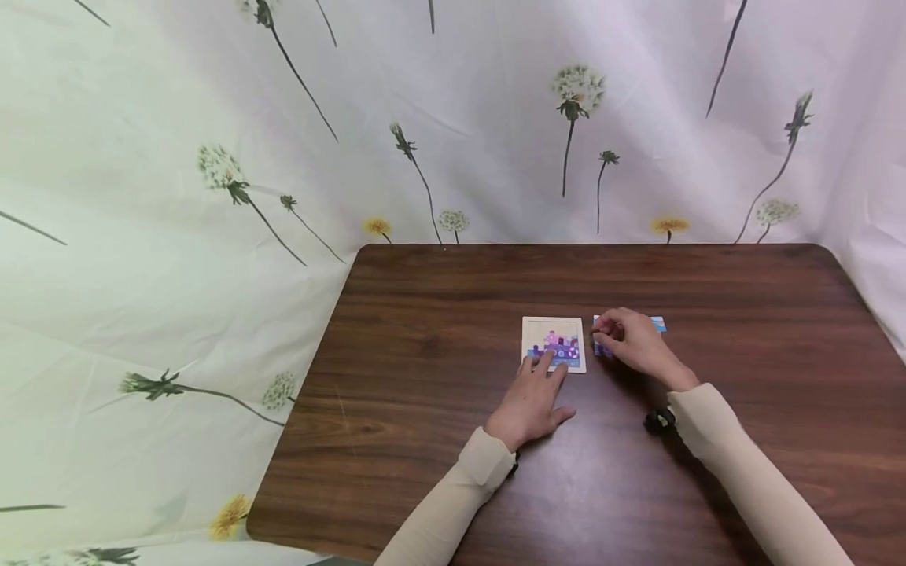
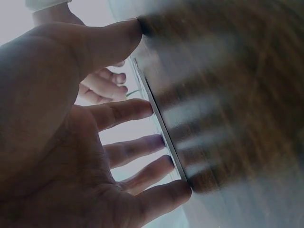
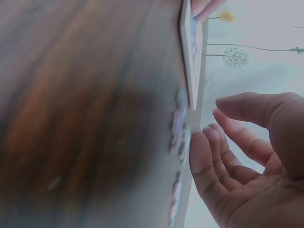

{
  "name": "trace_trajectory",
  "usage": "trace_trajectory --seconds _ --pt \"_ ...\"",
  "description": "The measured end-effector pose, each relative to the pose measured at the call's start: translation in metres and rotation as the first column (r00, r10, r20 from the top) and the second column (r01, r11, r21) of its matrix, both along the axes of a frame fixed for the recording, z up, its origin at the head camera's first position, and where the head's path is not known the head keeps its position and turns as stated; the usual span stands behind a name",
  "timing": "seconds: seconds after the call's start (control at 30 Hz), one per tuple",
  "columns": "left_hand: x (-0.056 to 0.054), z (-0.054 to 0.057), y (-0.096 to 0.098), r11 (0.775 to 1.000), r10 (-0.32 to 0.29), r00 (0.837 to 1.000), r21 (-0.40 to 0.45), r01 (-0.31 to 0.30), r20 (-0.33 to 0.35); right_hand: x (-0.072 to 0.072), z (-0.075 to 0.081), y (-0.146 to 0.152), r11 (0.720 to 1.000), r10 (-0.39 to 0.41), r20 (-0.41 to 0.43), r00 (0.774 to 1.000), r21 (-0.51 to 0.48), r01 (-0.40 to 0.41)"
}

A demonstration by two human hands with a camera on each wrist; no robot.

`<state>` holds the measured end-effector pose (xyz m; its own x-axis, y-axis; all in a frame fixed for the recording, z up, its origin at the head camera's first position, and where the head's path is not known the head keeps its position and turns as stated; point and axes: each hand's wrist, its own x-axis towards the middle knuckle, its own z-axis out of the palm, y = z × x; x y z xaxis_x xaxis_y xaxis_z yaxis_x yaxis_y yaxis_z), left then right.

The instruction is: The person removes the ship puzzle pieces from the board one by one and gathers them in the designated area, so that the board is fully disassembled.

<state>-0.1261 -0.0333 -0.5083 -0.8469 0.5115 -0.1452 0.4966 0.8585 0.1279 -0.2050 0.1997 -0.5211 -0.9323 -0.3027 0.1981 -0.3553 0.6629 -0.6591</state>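
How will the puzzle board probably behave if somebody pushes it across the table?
The puzzle board is probably stiff: its edge looks straight in the left wrist view. Thin and lying flat, it should slide rather than roll or tip. The left hand, at its near edge, might hold it back.

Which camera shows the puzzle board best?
The head view: it looks down on the puzzle board, so you see most of its face, with pink and purple pieces. The left wrist view shows mainly its thin edge by the left fingers. The right wrist view shows it squeezed narrow, a bit blurry.
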Motion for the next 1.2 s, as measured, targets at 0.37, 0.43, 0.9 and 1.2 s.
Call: trace_trajectory --seconds 0.37,0.43,0.9,1.2 --pt "0.001 0.001 -0.002 1.0 0.0 1.0 0.005 0.0 0.002 -0.008 0.01 -0.024 0.998 0.049 0.076 0.996 -0.033 -0.047" --pt "0.001 0.001 -0.002 1.0 -0.002 1.0 0.005 0.002 -0.008 -0.009 0.01 -0.029 0.997 0.062 0.079 0.995 -0.047 -0.058" --pt "0.003 0.002 -0.002 0.999 0.001 1.0 0.032 -0.001 -0.014 -0.014 0.003 -0.046 0.996 0.067 0.113 0.991 -0.059 -0.06" --pt "0.003 0.001 -0.003 0.996 0.026 0.999 0.083 -0.028 0.023 -0.017 -0.003 -0.046 0.997 0.072 0.131 0.989 -0.051 -0.066"
